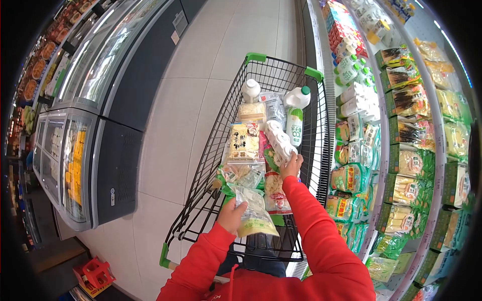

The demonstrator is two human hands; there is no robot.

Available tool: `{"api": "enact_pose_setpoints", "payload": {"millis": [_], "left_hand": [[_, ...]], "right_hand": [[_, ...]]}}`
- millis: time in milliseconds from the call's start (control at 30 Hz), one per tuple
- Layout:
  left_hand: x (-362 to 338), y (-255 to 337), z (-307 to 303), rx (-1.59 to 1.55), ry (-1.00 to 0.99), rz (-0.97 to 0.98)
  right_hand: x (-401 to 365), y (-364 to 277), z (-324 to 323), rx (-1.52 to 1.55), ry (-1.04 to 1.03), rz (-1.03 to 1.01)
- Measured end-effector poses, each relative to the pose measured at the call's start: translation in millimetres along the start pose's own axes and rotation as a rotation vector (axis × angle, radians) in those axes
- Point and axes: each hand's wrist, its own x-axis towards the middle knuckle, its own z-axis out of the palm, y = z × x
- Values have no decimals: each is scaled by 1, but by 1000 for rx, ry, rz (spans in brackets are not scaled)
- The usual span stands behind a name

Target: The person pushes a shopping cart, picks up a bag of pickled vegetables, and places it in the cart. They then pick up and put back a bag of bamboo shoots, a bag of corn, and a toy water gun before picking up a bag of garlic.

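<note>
My left hand (232, 215) is closed on the edge of a plastic food packet (255, 219) with a yellow-green lower part, at the near end of the shopping cart (201, 165). Farther in, my right hand (292, 165) has its fingers curled on the near end of a long white pack (277, 136) of rounded containers. Around them in the cart lie a yellow food package (244, 141), a red-and-clear bag (276, 192) and a clear bag (243, 175). A green-and-white bottle (294, 126), a white jug with a green cap (297, 98) and a white bottle (251, 91) are farther back.
A refrigerated shelf (384, 165) with packaged foods and bottles runs close along the cart's right side. Dark freezer cabinets (118, 170) line the left, across the tiled floor (188, 100). A red crate-like object (94, 275) is at the lower left.
</note>
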Motion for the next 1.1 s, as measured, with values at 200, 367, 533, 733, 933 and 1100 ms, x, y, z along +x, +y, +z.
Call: {"api": "enact_pose_setpoints", "payload": {"millis": [200, 367, 533, 733, 933, 1100], "left_hand": [[0, 2, 4, -433, -93, -96], [-1, 1, 8, -428, -120, -89], [-1, -9, 15, -468, -292, -113], [-55, 7, 49, -383, -652, -503], [-67, -1, 54, -144, -1138, -271], [-78, -11, 60, 74, -1115, 59]], "right_hand": [[0, 21, -27, 87, -289, 38], [-30, -9, -93, 117, -472, 57], [-117, -74, -178, 760, -659, -50], [-190, -121, -286, 521, -281, -96], [-234, -140, -344, 919, -81, 315], [-258, -167, -378, 1164, 44, 383]]}}
